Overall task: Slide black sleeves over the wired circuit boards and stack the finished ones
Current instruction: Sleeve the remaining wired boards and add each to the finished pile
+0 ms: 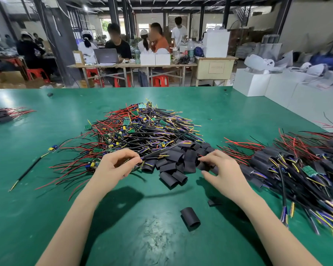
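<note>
A big tangle of wired circuit boards (142, 127) with red, black and yellow leads lies mid-table. In front of it sits a heap of loose black sleeves (178, 163). My left hand (116, 165) pinches the wires of one board at the pile's near edge; the board itself is hidden under my fingers. My right hand (222, 169) has its fingertips on a black sleeve (204, 166) at the heap's right side, thumb underneath. A stack of sleeved boards (296, 166) spreads along the right.
One black sleeve (190, 217) lies alone near me, with a small black scrap (213, 202) beside it. A single cable (30, 169) rests at the left, another sleeved bundle (2, 114) at the far left edge. White boxes (277, 87) stand at the back right. People sit at far tables.
</note>
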Action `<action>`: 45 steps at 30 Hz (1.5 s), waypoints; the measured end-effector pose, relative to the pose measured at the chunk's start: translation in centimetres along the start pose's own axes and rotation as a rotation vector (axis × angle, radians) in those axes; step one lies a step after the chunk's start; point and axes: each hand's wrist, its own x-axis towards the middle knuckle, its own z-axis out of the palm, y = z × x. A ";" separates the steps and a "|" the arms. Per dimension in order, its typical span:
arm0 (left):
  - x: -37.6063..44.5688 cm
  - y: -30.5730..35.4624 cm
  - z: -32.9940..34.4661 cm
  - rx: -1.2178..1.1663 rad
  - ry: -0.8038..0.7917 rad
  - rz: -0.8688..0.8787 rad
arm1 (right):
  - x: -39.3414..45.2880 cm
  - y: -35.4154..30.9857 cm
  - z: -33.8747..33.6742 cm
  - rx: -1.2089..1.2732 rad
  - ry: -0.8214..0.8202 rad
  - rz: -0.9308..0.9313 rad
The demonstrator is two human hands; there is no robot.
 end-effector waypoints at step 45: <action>-0.6 0.2 4.8 -0.088 -0.406 -0.121 | -0.4 -3.2 1.5 -0.150 -0.023 -0.430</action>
